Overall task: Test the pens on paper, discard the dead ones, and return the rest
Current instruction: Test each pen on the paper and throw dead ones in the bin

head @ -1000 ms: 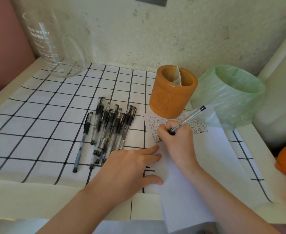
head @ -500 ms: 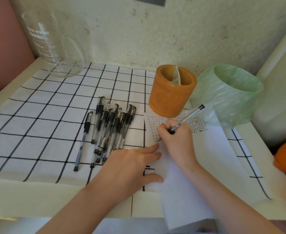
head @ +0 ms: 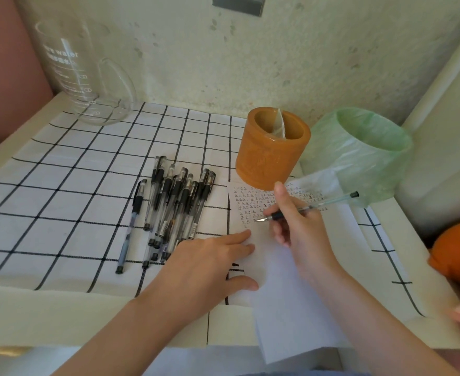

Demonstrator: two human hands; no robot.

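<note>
Head view: right hand (head: 296, 226) grips pen (head: 313, 208); left hand (head: 209, 264) flat beside pen pile (head: 174, 210).

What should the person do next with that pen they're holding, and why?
Probably press the pen tip onto the paper and scribble: the right hand holds its tip beside the last marks, while the left hand pins the sheet flat.

"water" on glass jug (head: 68, 77), 正 marks on paper (head: 285, 280)
</note>
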